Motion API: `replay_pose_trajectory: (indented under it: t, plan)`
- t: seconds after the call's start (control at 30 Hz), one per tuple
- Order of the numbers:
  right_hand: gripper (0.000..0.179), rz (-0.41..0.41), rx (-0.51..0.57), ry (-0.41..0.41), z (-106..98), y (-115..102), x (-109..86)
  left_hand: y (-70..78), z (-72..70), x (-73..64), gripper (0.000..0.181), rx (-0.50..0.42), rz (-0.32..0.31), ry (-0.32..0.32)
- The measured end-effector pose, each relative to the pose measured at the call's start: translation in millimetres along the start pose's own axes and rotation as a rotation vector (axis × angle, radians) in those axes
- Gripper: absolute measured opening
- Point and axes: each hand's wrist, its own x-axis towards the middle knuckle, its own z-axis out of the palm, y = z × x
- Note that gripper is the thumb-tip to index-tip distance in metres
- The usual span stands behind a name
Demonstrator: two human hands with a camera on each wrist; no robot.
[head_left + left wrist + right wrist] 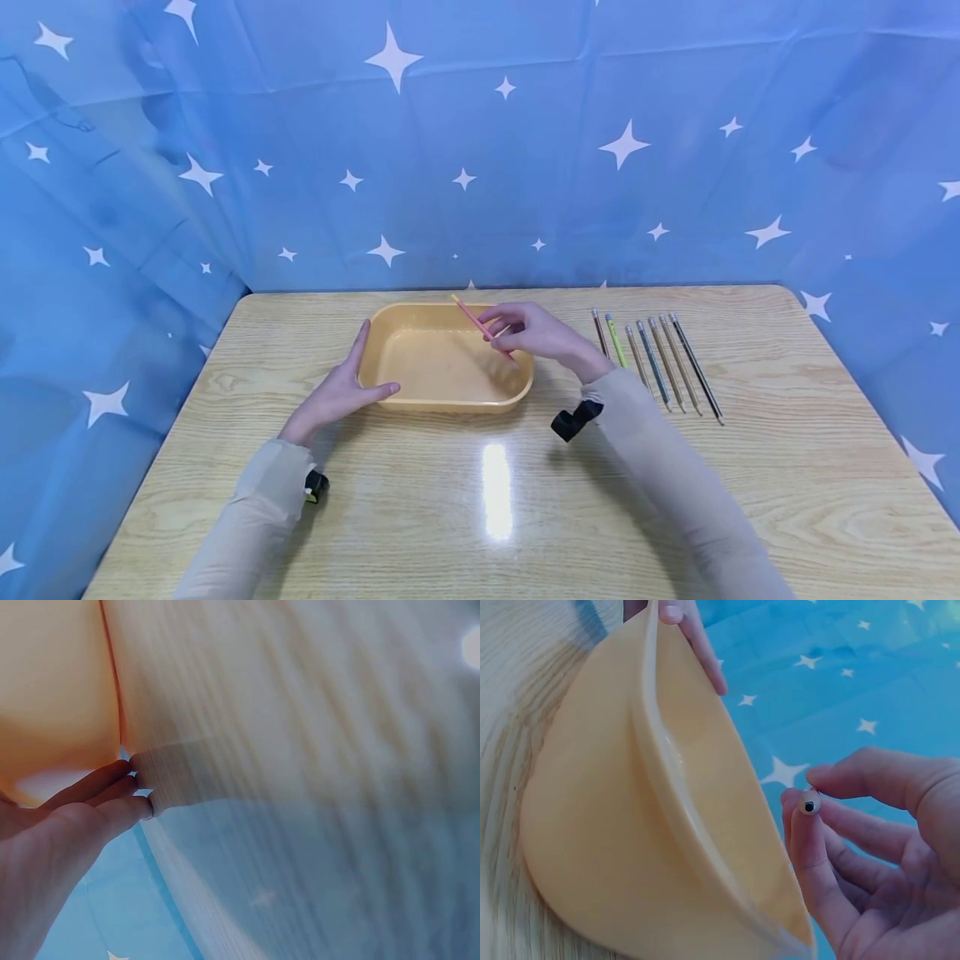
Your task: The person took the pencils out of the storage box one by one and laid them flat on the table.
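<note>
A pink pencil (477,322) with a yellow end is pinched between the thumb and fingers of my right hand (528,331), tilted above the right part of a tan plastic basin (442,407). In the right wrist view, the pencil's round end with its dark core (808,803) points toward the camera. My left hand (341,393) rests against the basin's left front corner, its fingers straight along the left side and the thumb by the front rim. The left wrist view shows those fingers (94,787) beside the basin's wall (56,697).
To the right of the basin, several pencils (654,364) lie side by side on the wooden table (420,517), one of them bright green (616,340). A blue curtain with white stars (450,125) hangs behind the table and at both sides.
</note>
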Motion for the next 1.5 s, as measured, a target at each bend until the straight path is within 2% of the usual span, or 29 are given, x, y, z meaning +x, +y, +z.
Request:
replay_pose_trajectory:
  t: [0.43,0.77,1.07,1.3,1.5]
  plan:
    - [0.044,0.004,-0.05,0.122,-29,13,-38.5,0.0,-0.2,-1.3,0.114,0.004,0.008,0.003]
    - [0.044,0.054,-0.043,0.195,-46,35,-67.6,0.8,-1.3,-1.8,0.114,0.011,0.007,0.005]
    - [0.046,0.109,-0.052,0.231,-51,56,-86.5,1.1,-1.3,-1.7,0.114,0.005,0.003,-0.003]
    - [0.044,0.127,-0.125,0.266,-51,66,-99.1,1.7,-0.9,-1.7,0.113,0.006,0.002,-0.005]
    - [0.044,0.151,-0.209,0.334,-48,72,-105.4,1.3,-0.8,-0.3,0.114,0.01,0.001,-0.004]
